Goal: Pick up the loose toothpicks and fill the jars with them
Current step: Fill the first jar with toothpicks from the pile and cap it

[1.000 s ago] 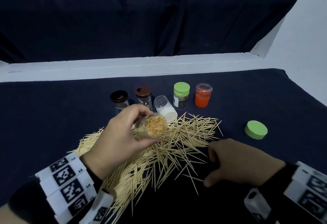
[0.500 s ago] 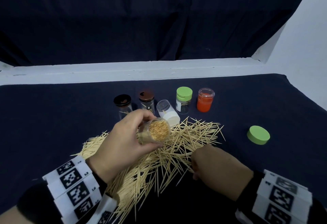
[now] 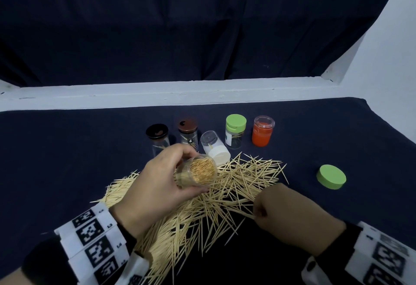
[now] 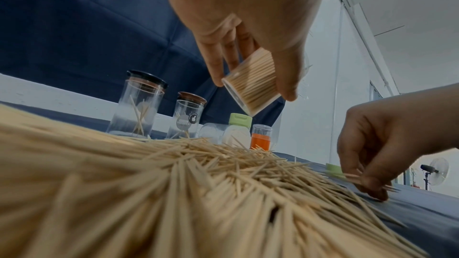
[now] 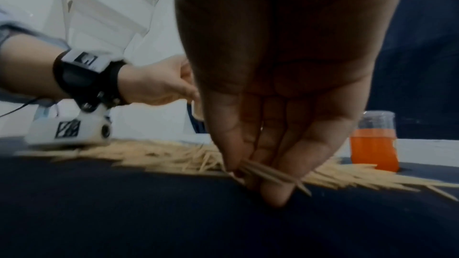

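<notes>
Head view: a person sits at a dark worktop (image 3: 67, 149) with a heap of loose toothpicks (image 3: 236, 185) between both hands.
Left hand (image 3: 157, 185): fingers curled round a small clear jar (image 3: 198, 172), held tilted above the heap with its mouth towards the person; it looks packed almost full.
Right hand (image 3: 290, 215): at the near right edge of the heap, fingers (image 5: 278, 193) and thumb pinched together on a small bundle of toothpicks (image 5: 270, 174), fingertips down on the cloth.
Other jars: five behind the heap, four upright and a clear one (image 3: 213, 148) on its side; a loose green lid (image 3: 331, 176) lies to the right, apart.
Handling: toothpicks seem light, stiff, thin and sharp-tipped; likely to slip or fan out, so pinch a bundle near its middle, all lined up.
Jar grip: smooth plastic, probably slippery; hold round the wall, mouth left free.
</notes>
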Motion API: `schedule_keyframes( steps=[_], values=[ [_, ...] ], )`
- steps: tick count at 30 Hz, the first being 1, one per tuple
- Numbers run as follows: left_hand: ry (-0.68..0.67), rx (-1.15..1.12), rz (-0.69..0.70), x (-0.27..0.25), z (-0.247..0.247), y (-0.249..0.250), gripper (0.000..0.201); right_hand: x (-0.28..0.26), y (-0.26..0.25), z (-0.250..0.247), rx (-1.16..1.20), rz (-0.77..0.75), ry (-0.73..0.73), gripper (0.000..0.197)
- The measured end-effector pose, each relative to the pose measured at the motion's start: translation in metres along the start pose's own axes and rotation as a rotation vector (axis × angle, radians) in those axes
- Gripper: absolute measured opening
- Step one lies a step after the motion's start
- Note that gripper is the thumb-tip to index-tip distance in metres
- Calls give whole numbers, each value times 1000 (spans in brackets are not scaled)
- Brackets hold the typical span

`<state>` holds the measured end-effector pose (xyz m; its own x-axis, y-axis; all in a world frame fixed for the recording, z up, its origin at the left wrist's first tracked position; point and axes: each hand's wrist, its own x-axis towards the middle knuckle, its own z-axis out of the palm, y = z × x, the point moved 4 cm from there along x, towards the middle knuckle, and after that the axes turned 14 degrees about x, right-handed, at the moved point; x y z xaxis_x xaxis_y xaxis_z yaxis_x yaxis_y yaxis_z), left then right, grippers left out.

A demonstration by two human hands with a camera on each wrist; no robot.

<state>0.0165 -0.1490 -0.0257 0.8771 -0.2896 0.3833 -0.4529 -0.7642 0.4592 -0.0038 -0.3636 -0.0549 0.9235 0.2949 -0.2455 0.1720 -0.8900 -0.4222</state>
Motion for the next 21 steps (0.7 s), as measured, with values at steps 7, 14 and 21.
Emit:
schedule_keyframes(
  steps=[7,14,21],
  values=[
    [-2,21,1,1,3,-3,55,-20,-16,-45,390,-121,261,14],
    [-5,18,-10,0,4,-4,55,-18,-55,-55,285,-277,378,27],
    [2,24,-18,-1,2,-4,57,-7,-70,-58,42,-238,355,29]
  ],
)
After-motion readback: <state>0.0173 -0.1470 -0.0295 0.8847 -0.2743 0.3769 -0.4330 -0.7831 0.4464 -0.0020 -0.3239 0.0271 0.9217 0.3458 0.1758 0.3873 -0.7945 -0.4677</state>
